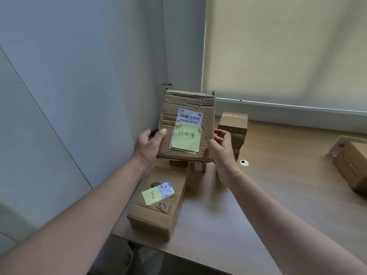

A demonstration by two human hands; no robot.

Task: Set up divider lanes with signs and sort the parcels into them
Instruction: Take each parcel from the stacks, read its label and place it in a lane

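The person is in the sorting stage, I'd say: both hands hold up a creased cardboard parcel (187, 128) above the wooden table (268, 185), its labelled face tilted toward them. The left hand (149, 144) grips the parcel's left edge, thumb laid over the front; the right hand (223, 150) clasps the right edge with fingers curled round it. On the front sit a barcode label (189, 116) and a yellow sticky note (186, 138) with handwriting. Below, near the table's left edge, lies a second parcel (158, 207) bearing a similar yellow note (152, 196), so the held one probably belongs beside it; the next move calls for lowering it without knocking its neighbours. Behind the held parcel stands a stack of boxes (233, 128), partly hidden. Another box (351, 165) is cut off at the right edge. I can see no dividers or lane signs from here, and smaller boxes under the held parcel are mostly covered.
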